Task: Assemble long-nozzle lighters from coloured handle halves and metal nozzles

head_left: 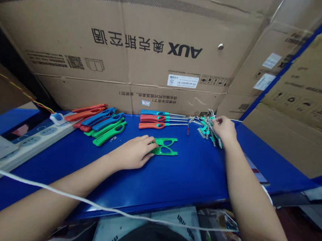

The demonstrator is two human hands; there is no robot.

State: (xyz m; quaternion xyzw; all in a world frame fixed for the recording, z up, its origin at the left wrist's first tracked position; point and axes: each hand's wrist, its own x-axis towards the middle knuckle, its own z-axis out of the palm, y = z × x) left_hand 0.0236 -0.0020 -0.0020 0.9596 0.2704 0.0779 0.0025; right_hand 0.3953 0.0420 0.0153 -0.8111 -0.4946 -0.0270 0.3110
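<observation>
Two green lighter casing halves (166, 150) lie side by side on the blue table, their hollow sides facing up. My left hand (136, 152) is closed over their left ends, with the fingertips partly hidden. At the right, my right hand (224, 128) pinches at the edge of a pile of small metal and teal lighter parts (207, 128); what sits between its fingers is hidden. Left of that pile, three assembled long-nosed lighters (152, 118), one blue and two red-orange, rest in a row. A small screwdriver (188, 130) with a dark purple handle lies close to the pile.
Red, blue and green lighter casings (102, 125) are heaped at the left, with tiny metal bits (114, 138) beside them. A white power strip (37, 136) runs along the left side. A white cable (109, 208) crosses in front. Cardboard (142, 70) walls the back.
</observation>
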